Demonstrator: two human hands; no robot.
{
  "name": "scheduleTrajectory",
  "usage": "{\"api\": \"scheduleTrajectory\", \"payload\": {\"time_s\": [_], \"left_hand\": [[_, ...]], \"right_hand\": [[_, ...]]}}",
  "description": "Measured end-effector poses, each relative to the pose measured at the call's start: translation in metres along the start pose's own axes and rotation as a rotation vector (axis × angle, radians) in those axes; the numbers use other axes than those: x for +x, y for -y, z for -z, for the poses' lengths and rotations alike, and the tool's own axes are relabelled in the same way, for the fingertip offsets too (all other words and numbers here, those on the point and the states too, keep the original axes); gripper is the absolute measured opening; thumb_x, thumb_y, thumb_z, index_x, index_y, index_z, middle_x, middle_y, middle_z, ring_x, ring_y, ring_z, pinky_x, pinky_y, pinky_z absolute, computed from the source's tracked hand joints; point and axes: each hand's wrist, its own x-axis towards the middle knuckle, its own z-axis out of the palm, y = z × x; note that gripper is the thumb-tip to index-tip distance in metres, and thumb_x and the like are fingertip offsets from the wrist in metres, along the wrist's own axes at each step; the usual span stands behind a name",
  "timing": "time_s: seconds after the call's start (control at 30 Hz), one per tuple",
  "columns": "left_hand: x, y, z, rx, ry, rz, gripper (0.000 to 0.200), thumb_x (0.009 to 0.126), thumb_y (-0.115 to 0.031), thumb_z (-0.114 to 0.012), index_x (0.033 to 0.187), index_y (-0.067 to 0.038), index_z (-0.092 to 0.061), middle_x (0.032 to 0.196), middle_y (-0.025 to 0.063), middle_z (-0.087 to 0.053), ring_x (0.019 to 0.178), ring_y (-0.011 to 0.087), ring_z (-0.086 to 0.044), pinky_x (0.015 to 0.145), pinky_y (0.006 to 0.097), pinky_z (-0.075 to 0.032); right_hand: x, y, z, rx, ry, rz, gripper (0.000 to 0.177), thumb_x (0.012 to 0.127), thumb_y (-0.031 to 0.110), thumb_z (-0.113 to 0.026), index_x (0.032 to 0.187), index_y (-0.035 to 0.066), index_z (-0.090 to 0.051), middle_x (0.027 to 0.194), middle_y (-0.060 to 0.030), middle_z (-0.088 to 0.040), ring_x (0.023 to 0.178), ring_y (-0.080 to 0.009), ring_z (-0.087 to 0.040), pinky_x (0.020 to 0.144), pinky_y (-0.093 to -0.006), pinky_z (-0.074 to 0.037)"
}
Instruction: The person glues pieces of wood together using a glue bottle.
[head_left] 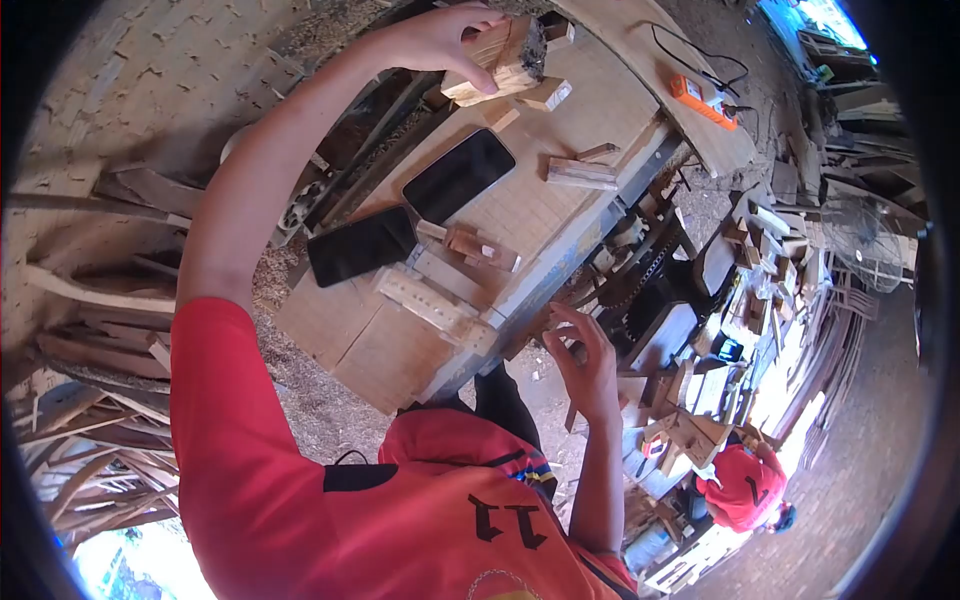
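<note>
My left hand [455, 45] reaches to the far end of the wooden work table [400, 345], its fingers and thumb around a thick rough wood block [497, 62]. My right hand [585, 365] is raised beside the table's near right edge, fingers curved and apart, with nothing visible in it. Between the hands, two dark-screened phones [460, 175] lie on the table. Close to them are a small brown wooden piece [482, 247] and a pale strip with a row of holes [432, 305]. Small wood offcuts [583, 172] lie farther up.
An orange power strip [703, 102] with a black cable rests on a board at the upper right. A toothed chain [650, 265] shows beside the table. Stacked timber [90, 430] stands left; wood pieces crowd the right. A co-worker in a red shirt [740, 487] is at lower right.
</note>
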Motion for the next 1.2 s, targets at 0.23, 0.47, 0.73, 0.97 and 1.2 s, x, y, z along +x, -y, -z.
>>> {"api": "scheduleTrajectory", "payload": {"time_s": [0.23, 0.47, 0.73, 0.97, 1.2], "left_hand": [[0.021, 0.014, -0.015, -0.122, 0.138, 0.029, 0.131, 0.073, -0.044, -0.100, 0.171, 0.001, -0.025, 0.177, 0.0224, -0.026, 0.162, 0.0357, -0.032, 0.129, 0.0468, -0.039], [0.033, 0.018, -0.016, 0.017, 0.179, 0.065, 0.133, 0.073, -0.042, -0.100, 0.174, -0.005, -0.022, 0.180, 0.0196, -0.022, 0.163, 0.0348, -0.030, 0.130, 0.0475, -0.037], [0.035, 0.026, -0.019, -0.075, 0.272, 0.103, 0.132, 0.077, -0.042, -0.099, 0.175, -0.008, -0.018, 0.182, 0.0166, -0.013, 0.164, 0.0353, -0.029, 0.129, 0.0509, -0.039], [0.049, 0.067, -0.058, -0.123, 0.062, -0.167, 0.115, 0.069, -0.022, -0.096, 0.169, -0.012, -0.040, 0.172, 0.0126, -0.037, 0.156, 0.0287, -0.041, 0.123, 0.0462, -0.051], [0.037, 0.053, -0.051, -0.220, 0.084, -0.101, 0.117, 0.071, -0.017, -0.093, 0.172, -0.016, -0.034, 0.171, 0.0116, -0.038, 0.157, 0.0268, -0.041, 0.125, 0.0464, -0.048]], "right_hand": [[0.064, -0.013, 0.001, -0.008, -0.216, -0.062, 0.050, 0.098, 0.007, -0.077, 0.146, 0.005, -0.064, 0.115, -0.0133, -0.074, 0.101, -0.0204, -0.075, 0.092, -0.0367, -0.057], [0.168, -0.057, -0.022, -0.138, -0.331, 0.092, 0.074, 0.100, 0.017, -0.077, 0.164, 0.005, -0.042, 0.147, -0.0208, -0.056, 0.104, -0.0283, -0.072, 0.091, -0.0405, -0.059], [0.190, -0.063, -0.034, -0.185, -0.338, 0.064, 0.078, 0.099, 0.025, -0.078, 0.164, 0.004, -0.039, 0.154, -0.0230, -0.052, 0.127, -0.0353, -0.062, 0.112, -0.0490, -0.048], [0.199, -0.058, -0.033, -0.338, -0.349, 0.145, 0.079, 0.101, 0.027, -0.075, 0.164, -0.002, -0.038, 0.161, -0.0237, -0.050, 0.147, -0.0418, -0.048, 0.122, -0.0524, -0.034], [0.221, -0.063, -0.036, -0.390, -0.327, 0.215, 0.080, 0.101, 0.025, -0.074, 0.169, 0.010, -0.036, 0.166, -0.0155, -0.048, 0.149, -0.0396, -0.044, 0.123, -0.0535, -0.034]]}}
